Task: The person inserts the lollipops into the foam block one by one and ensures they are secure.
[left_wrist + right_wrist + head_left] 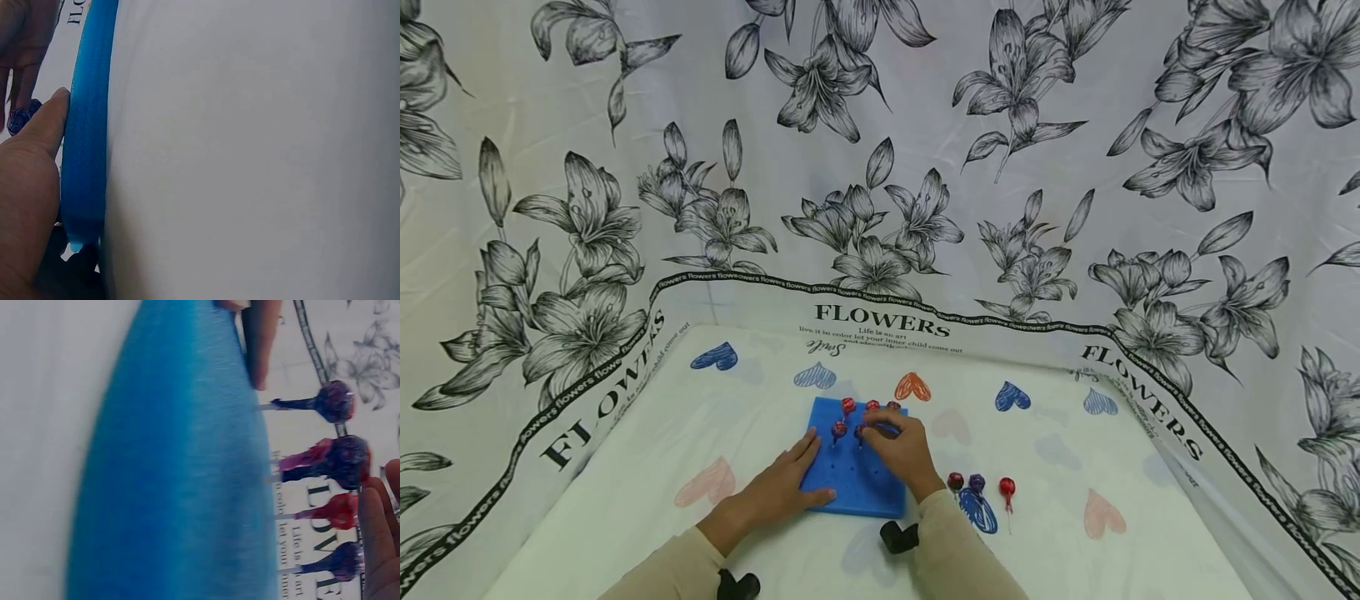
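A blue foam block [857,496] lies on the table with several wrapped lollipops standing upright in it. My left hand [775,492] rests along the block's left side, fingers stretched, thumb on its near left corner. At the block's right, my right hand [901,446] pinches a dark purple lollipop [861,431] by its wrapped head; in the right wrist view its fingertips [374,515] meet this lollipop, whose stick reaches the block. Left of it stands another lollipop [838,429]. Behind are red ones [848,406], one partly hidden by the right hand.
Right of the block, a dark red lollipop [955,481], a purple lollipop [976,482] and a red lollipop [1007,487] lie on the heart-patterned cloth [1045,533]. Small holes show in the block's near part. A flower-printed curtain [880,108] closes off the back and sides.
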`<control>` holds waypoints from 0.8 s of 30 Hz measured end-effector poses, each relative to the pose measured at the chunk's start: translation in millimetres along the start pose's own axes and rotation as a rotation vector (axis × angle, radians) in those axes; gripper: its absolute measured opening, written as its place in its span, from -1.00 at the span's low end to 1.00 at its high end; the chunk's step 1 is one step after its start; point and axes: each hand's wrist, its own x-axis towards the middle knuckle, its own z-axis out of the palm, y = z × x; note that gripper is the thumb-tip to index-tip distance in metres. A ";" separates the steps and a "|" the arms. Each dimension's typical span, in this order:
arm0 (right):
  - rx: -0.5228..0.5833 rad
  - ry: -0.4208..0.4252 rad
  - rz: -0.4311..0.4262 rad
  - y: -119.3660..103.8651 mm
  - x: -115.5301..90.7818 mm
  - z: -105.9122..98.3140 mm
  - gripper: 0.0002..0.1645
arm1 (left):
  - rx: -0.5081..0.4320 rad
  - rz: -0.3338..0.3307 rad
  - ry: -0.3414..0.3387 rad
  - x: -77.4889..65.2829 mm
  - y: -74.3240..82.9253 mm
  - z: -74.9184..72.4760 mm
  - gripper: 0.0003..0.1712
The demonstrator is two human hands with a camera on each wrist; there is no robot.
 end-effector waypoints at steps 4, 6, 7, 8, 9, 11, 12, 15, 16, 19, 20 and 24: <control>0.038 -0.006 -0.036 -17.0 1.9 -9.6 -0.77 | -0.002 -0.005 -0.001 -0.5 0.1 -0.4 0.17; 0.054 -0.008 -0.065 -25.5 2.3 -16.0 -0.76 | -0.004 -0.005 -0.003 -0.6 0.2 -0.5 0.17; 0.065 -0.008 -0.078 -30.0 2.5 -19.5 -0.76 | -0.003 -0.005 -0.002 -0.7 0.2 -0.6 0.17; 0.072 -0.006 -0.093 -34.3 2.4 -23.1 -0.76 | 0.000 -0.004 0.000 -0.8 0.2 -0.7 0.17; 0.076 -0.004 -0.110 -39.0 2.2 -26.7 -0.77 | 0.000 -0.003 0.001 -0.9 0.4 -0.7 0.17; 0.094 0.000 -0.146 -48.1 1.3 -33.8 -0.77 | 0.001 -0.001 0.003 -1.1 -0.1 -0.5 0.17; 0.096 0.001 -0.167 -52.0 1.0 -37.3 -0.77 | 0.002 0.000 0.003 -1.2 -0.3 -0.3 0.17; 0.085 0.003 -0.245 -61.3 -0.5 -47.2 -0.74 | 0.001 0.006 0.008 -2.0 -0.8 0.2 0.16; 0.072 0.010 -0.264 -62.4 -1.1 -50.5 -0.73 | 0.002 0.006 0.008 -2.2 -0.9 0.2 0.16; 0.062 0.031 -0.321 -61.2 -2.9 -61.1 -0.68 | 0.000 0.006 0.004 -2.9 -0.8 0.1 0.16; 0.064 0.040 -0.340 -60.4 -3.5 -64.5 -0.66 | -0.007 0.010 0.004 -3.2 -0.4 -0.3 0.15; 0.084 0.071 -0.409 -56.8 -8.0 -78.7 -0.62 | -0.017 0.006 -0.004 -4.2 1.5 -2.4 0.16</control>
